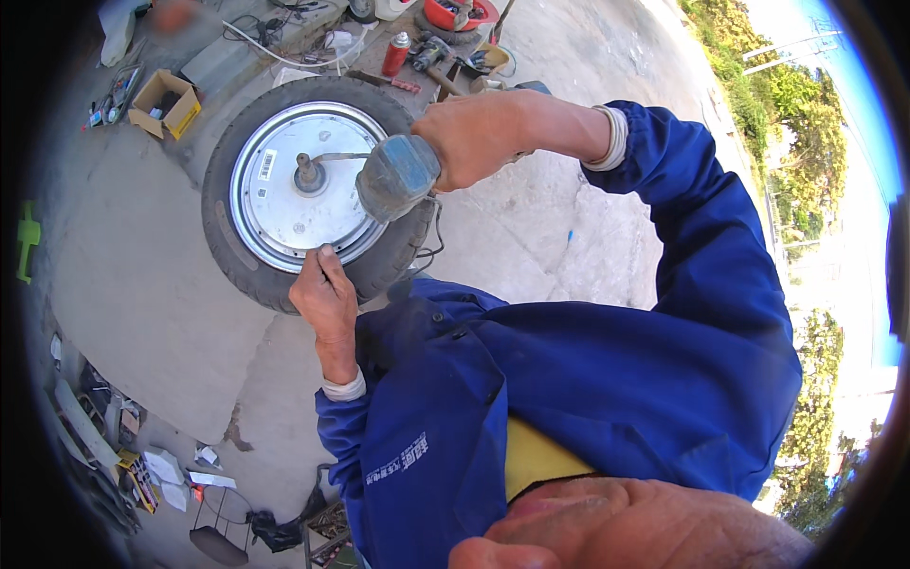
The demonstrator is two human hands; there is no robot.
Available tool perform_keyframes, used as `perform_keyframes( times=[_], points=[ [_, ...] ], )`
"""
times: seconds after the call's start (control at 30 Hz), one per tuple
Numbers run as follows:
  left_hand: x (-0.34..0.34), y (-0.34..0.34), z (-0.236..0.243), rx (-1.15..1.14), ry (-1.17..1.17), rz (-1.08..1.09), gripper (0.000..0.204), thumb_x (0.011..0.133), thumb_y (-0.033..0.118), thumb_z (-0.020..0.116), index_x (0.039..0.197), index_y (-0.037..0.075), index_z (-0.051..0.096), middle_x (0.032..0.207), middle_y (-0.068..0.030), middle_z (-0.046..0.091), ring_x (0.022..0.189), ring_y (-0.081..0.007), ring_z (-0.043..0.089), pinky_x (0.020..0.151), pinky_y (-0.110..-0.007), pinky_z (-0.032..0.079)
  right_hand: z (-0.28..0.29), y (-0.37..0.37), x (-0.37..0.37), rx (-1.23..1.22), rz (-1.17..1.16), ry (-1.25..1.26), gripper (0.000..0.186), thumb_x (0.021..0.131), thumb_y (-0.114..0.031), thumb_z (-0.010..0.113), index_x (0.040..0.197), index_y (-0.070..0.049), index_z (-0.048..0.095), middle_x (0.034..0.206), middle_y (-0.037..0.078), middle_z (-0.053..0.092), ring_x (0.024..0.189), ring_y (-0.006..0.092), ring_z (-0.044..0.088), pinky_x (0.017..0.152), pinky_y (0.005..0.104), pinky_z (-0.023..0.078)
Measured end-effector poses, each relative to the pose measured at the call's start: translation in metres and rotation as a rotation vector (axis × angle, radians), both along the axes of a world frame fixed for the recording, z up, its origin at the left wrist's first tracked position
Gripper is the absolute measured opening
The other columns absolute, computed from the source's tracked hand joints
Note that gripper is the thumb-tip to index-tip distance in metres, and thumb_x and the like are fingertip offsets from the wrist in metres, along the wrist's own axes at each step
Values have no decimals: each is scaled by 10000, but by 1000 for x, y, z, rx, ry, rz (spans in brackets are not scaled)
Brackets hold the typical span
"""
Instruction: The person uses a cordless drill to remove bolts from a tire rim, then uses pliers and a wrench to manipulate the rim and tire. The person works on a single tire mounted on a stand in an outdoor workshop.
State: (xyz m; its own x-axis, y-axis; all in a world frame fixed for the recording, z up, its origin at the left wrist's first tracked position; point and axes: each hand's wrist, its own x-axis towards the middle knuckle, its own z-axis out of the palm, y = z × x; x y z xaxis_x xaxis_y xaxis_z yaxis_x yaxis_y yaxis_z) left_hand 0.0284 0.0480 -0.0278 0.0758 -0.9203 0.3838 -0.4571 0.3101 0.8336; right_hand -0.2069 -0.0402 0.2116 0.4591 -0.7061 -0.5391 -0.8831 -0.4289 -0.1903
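Note:
A hub-motor wheel (303,237) with a black tyre and a silver cover lies on the concrete in front of me, its axle (308,174) standing up in the middle. My right hand (474,137) is wrapped round the handle of a cordless power tool (398,177), whose blue-grey battery end hangs above the right side of the wheel. The tool's working tip cannot be made out. At the near edge of the rim, my left hand (327,294) is closed, thumb and fingers pinched together. Whatever it may hold there is too small or hidden to name.
Beyond the wheel lie a red spray can (396,54), a hammer (444,82) and a red basin (460,13). An open cardboard box (165,102) stands at far left. A black cable (434,248) trails beside the tyre. Scraps and a black bag (275,531) lie at lower left.

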Motion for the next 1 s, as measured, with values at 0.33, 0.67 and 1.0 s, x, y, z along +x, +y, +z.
perform_keyframes(
  times=[0.33, 0.67, 1.0],
  points=[
    [35, -18, -7, -79, -160, 36, 264, 1055, 179, 621, 844, 20, 639, 685, -201, 628, 614, -426, 625, 571, -483, 481, -2, 29, 25, 101, -162, -92, 337, 842, -240, 737, 958, 72, 687, 861, 279, 729, 852, 425, 736, 760, 483, 573],
    [32, -16, 9, -38, -81, 40, 200, 1103, 184, 559, 1173, 78, 714, 965, -179, 780, 856, -393, 755, 703, -452, 569, -2, 25, 25, 69, -144, -77, 432, 780, -270, 708, 888, 146, 672, 880, 343, 714, 908, 462, 740, 766, 505, 573],
    [0, 4, 25, -44, -419, -64, 329, 892, 370, 823, 938, 67, 705, 775, -119, 757, 671, -306, 747, 592, -411, 560, -8, 31, 6, 26, -200, -161, 555, 770, -384, 804, 900, 142, 682, 823, 289, 720, 814, 411, 738, 715, 486, 559]
  ],
)
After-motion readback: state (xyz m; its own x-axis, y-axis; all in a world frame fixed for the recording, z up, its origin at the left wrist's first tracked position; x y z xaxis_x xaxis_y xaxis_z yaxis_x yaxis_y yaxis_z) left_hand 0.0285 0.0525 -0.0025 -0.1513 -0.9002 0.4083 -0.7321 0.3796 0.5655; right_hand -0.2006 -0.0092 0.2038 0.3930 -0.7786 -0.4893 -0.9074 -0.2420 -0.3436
